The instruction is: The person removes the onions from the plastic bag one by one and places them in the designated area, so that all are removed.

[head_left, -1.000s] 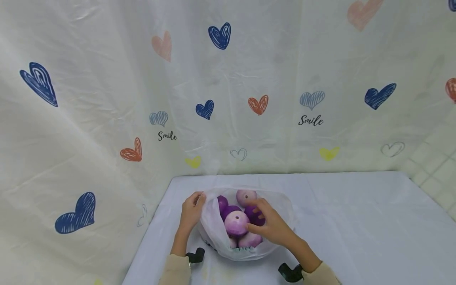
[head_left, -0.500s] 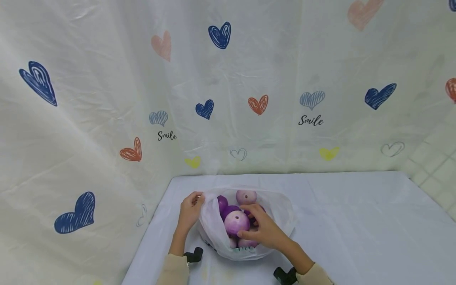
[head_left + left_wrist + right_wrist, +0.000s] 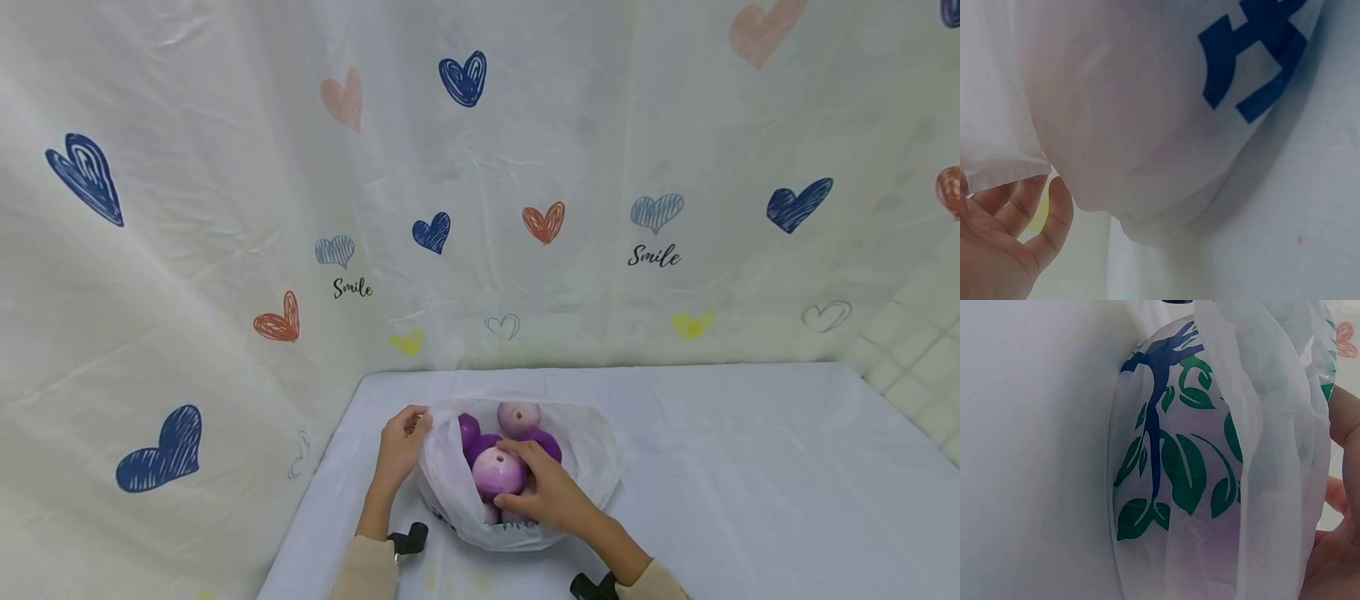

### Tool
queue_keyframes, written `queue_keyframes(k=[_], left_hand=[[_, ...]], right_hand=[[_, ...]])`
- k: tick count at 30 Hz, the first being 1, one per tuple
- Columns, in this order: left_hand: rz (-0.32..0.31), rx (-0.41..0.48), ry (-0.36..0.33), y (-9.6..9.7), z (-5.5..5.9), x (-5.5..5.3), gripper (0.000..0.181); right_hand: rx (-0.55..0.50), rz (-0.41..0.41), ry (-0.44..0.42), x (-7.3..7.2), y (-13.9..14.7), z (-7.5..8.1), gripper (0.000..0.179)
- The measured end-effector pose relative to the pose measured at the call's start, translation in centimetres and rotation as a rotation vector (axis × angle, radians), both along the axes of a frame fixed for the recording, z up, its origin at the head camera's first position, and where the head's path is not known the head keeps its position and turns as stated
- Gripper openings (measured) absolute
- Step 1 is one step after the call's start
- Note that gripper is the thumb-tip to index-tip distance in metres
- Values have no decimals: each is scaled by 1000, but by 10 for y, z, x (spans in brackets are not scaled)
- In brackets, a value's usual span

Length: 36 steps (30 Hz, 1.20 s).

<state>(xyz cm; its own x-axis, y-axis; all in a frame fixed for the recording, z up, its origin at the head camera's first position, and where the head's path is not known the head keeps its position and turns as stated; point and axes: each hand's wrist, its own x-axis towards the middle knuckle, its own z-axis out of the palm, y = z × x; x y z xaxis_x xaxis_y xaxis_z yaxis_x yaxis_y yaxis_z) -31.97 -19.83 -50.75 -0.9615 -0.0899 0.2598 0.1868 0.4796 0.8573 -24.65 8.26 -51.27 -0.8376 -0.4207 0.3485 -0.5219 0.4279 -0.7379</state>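
A white plastic bag [image 3: 457, 492] stands with its mouth spread, its blue and green print visible in the wrist views. Inside are several round, onion-like things, some pale pinkish, some deep purple [image 3: 543, 444]. My left hand [image 3: 401, 442] pinches the bag's left rim; the left wrist view has the plastic edge [image 3: 1010, 173] against its fingers. Over the bag's mouth, my right hand [image 3: 551, 492] curls thumb and fingers round the right side of a pale purple onion-like ball [image 3: 497, 472] with a small brown spot. The bag partly hides this hand [image 3: 1335, 550] in the right wrist view.
The bag stands on a table under a white cloth [image 3: 735, 467]. Behind and to the left hangs a pale curtain [image 3: 480, 167] printed with hearts. White tiles [image 3: 915, 358] show at the right. A dark wrist mount sits on each forearm.
My right hand has moved left and slightly down, from over the deep purple ball to the pale one, uncovering the deep purple one. The left hand stays at the bag's rim.
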Motion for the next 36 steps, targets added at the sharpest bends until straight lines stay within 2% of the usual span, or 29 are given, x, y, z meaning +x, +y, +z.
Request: queue_keyframes(k=[7, 14, 20, 26, 31, 36], left_hand=[[-2, 1, -2, 0, 0, 0, 19], [-6, 9, 3, -1, 1, 0, 19], [-4, 16, -4, -1, 1, 1, 19], [-5, 32, -13, -2, 1, 1, 19], [-2, 28, -19, -3, 1, 0, 19], [2, 28, -33, -4, 1, 0, 20]], right_hand=[[-5, -9, 0, 1, 0, 1, 71], [-66, -4, -67, 2, 7, 12, 73], [-93, -30, -29, 0, 19, 24, 74], [-128, -54, -42, -1, 32, 37, 73], [-117, -94, -31, -3, 43, 45, 74], [-118, -118, 16, -5, 56, 51, 73]])
